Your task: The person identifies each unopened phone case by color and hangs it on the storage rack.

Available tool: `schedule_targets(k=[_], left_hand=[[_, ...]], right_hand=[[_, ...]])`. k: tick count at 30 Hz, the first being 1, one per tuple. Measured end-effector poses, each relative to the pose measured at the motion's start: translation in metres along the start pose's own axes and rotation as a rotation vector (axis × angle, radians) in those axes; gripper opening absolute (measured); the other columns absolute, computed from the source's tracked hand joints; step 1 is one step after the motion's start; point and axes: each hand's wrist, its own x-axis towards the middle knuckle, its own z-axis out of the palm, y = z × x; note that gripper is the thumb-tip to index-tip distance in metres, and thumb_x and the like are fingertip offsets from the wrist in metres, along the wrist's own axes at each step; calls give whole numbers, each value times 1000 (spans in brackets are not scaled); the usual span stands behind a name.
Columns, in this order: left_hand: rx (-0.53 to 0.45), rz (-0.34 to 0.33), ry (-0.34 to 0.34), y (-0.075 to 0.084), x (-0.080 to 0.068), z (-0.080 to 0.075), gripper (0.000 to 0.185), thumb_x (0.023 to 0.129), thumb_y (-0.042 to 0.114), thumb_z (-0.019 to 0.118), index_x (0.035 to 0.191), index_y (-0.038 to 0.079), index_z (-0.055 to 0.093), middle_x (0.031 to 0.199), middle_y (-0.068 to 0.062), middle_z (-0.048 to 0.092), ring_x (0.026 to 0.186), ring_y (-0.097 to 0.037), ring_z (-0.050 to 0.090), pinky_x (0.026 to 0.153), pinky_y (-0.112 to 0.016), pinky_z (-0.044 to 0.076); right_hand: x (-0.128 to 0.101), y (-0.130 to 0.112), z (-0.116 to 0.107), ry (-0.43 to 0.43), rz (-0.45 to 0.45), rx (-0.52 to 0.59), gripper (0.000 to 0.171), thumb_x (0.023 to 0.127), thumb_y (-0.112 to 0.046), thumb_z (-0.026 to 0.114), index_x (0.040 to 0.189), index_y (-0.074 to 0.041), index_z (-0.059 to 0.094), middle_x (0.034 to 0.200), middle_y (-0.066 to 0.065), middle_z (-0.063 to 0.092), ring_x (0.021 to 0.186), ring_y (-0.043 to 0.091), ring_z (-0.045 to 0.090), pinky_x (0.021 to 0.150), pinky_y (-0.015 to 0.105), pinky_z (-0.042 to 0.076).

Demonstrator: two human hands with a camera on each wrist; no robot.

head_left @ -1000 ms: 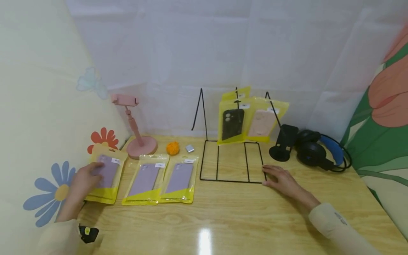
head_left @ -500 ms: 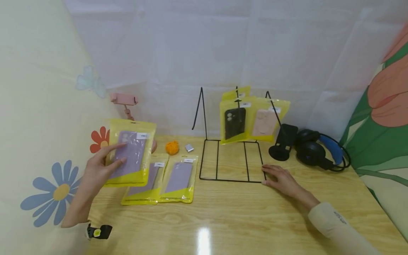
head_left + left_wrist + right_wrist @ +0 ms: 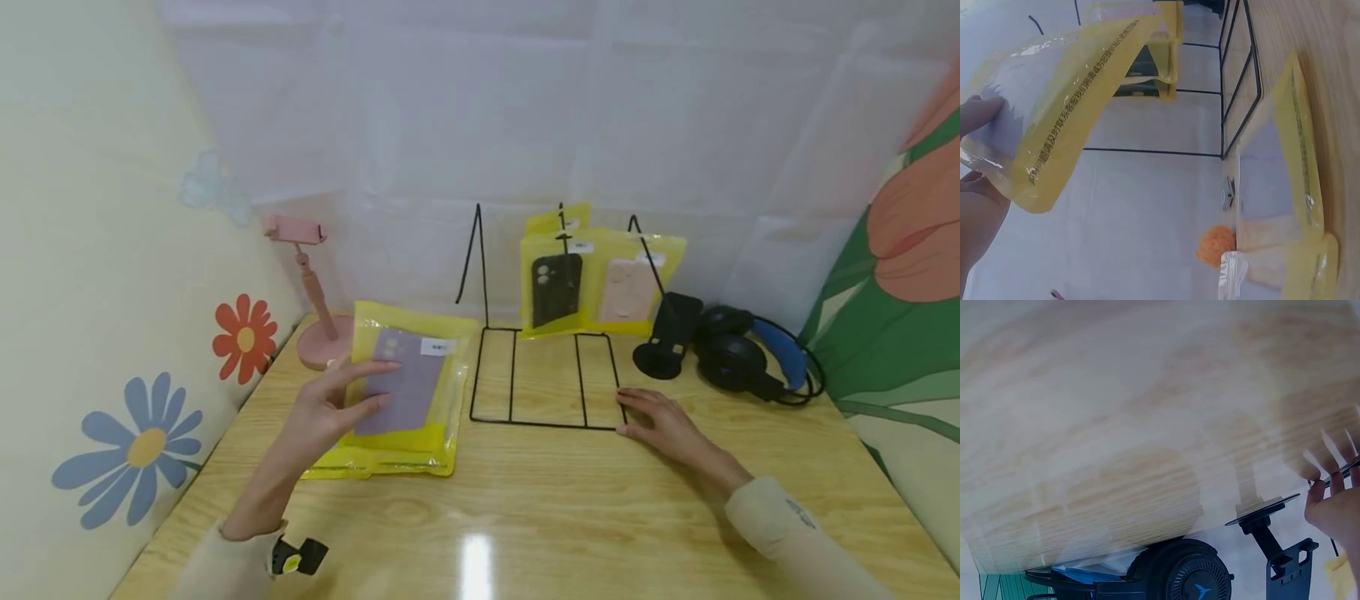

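The left hand (image 3: 330,412) held a yellow pouch (image 3: 408,375) containing a purple case, raised above the table (image 3: 570,508) and just left of the wire rack (image 3: 543,379). Its fingers (image 3: 371,385) lay nearly straight across the front face, with the thumb apparently behind, so the pouch was pinched near its lower left edge. From the left wrist view the pouch (image 3: 1066,94) bowed slightly. I judged it light, glossy and slippery, with the stiff case inside; a firmer hold would sit over the case body rather than on the film border. The right hand (image 3: 660,425) rested flat on the table, fingers relaxed, touching the rack's front right corner. More pouches (image 3: 390,454) lay on the table beneath the lifted one. Two pouches (image 3: 600,279) hung on the rack.
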Motion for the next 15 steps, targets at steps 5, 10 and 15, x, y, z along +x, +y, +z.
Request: schedule_targets(k=[5, 10, 15], left_hand=[[-61, 45, -37, 2, 13, 18, 40, 84, -14, 63, 121, 1, 64, 133, -3, 50, 103, -16, 50, 74, -20, 51], [-1, -42, -26, 5, 18, 26, 36, 86, -5, 68, 120, 7, 66, 117, -4, 52, 72, -12, 52, 56, -21, 46], [43, -93, -36, 5, 24, 28, 35, 87, 4, 70, 121, 11, 66, 110, -3, 51, 61, -11, 42, 51, -22, 38]], right_hand=[[-1, 4, 2, 1, -4, 2, 55, 85, -28, 73, 131, -2, 58, 138, 17, 52, 126, 38, 47, 98, 63, 35], [-2, 2, 4, 6, -13, 2, 55, 85, -28, 73, 131, -1, 58, 138, 18, 52, 125, 40, 47, 97, 64, 35], [0, 0, 1, -11, 15, 7, 56, 87, -29, 72, 133, -2, 57, 139, 18, 51, 127, 39, 45, 98, 64, 33]])
